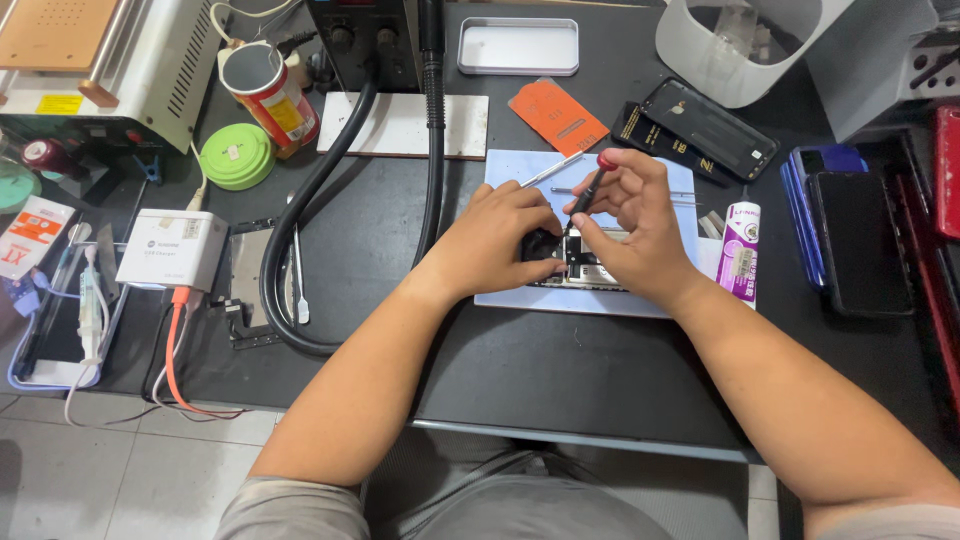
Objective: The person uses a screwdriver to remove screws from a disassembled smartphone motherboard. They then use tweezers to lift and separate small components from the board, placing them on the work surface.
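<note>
Opened phone (585, 262), its inner frame and small parts showing, lay on a pale blue work mat (575, 300) near the middle of the dark table (560, 370). The left hand (500, 240) pressed down on the phone's left end, fingers curled over a dark part there, gripping the phone to steady it. The right hand (635, 225) was closed around a thin screwdriver (590, 190) with a red cap, pinched between thumb and fingertips, its tip set down on the phone's insides (the exact spot was too small to make out). A pair of tweezers (550, 170) lay on the mat just behind the hands.

Just right of the mat stood a white and purple tube (741, 250), lying along the table. Behind it sat a black phone back cover (710, 125) on a black box, with an orange packet (557, 115) to its left and a shallow metal tin (518, 45) farther back. At the right edge lay a stack of dark phones (850, 235).

To the left of the mat a thick black hose (300, 230) looped across the table, and another ran straight up beside it. Beyond the hose were a metal phone frame (248, 275), a white charger box (172, 248) with an orange cable, a green round lid (237, 155), and a red can (270, 95).
</note>
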